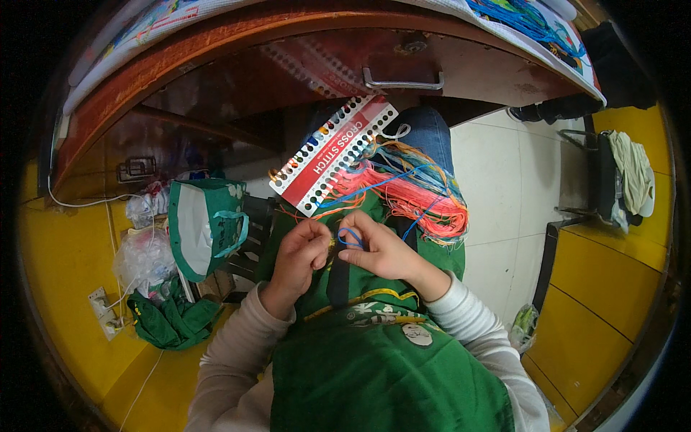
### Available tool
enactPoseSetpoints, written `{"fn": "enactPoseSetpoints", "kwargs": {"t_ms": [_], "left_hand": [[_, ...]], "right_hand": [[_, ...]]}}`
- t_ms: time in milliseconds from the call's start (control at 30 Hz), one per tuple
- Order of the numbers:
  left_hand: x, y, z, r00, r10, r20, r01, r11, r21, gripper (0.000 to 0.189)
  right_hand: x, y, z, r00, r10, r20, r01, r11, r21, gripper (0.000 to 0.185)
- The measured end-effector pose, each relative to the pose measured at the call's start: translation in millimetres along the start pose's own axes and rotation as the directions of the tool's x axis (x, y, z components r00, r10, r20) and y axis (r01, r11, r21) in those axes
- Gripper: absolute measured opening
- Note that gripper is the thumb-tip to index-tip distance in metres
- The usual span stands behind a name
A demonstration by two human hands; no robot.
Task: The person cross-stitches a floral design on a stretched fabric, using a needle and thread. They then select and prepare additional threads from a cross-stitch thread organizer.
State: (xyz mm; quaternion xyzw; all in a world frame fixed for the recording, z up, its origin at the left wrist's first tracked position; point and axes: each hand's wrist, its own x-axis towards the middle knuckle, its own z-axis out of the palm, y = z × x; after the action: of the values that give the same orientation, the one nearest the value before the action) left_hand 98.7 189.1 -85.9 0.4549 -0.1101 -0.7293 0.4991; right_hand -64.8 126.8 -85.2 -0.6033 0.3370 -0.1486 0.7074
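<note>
My right hand [380, 250] pinches a strand of blue embroidery thread [351, 231], which forms a small loop by the fingertips. Close beside it, my left hand [302, 256] has its thumb and fingers curled together; whether it grips a thread end or a needle is too small to see. Beyond both hands, a white and red cross-stitch thread card [333, 156] with punched holes lies tilted across my lap. Skeins of coral-pink thread [415, 202] hang from its holes and spread to the right. Blue-grey and orange threads [418, 156] lie alongside them.
A wooden desk drawer with a metal handle [403, 85] overhangs my knees. On the desk lie white cloth [127, 51] and blue thread bundles [532, 24]. At left stand a green bag [189, 229] and plastic bags [143, 259]. A dark chair [604, 178] bears cloth at right.
</note>
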Motion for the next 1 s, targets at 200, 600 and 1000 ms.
{"fn": "enactPoseSetpoints", "kwargs": {"t_ms": [200,600,1000], "left_hand": [[1,-2,10,0.995,-0.055,-0.083,0.064,0.991,0.114,0.004],[29,11,-25,0.907,0.21,-0.364,-0.101,0.95,0.295,0.012],[34,7,-26,0.935,0.134,-0.329,-0.072,0.979,0.192,0.018]], "right_hand": [[0,-18,2,0.999,0.012,-0.039,-0.018,0.989,-0.146,0.026],[27,14,8,0.991,-0.013,-0.133,-0.001,0.994,-0.107,0.013],[53,32,17,0.957,0.286,-0.036,-0.236,0.848,0.475,0.017]]}}
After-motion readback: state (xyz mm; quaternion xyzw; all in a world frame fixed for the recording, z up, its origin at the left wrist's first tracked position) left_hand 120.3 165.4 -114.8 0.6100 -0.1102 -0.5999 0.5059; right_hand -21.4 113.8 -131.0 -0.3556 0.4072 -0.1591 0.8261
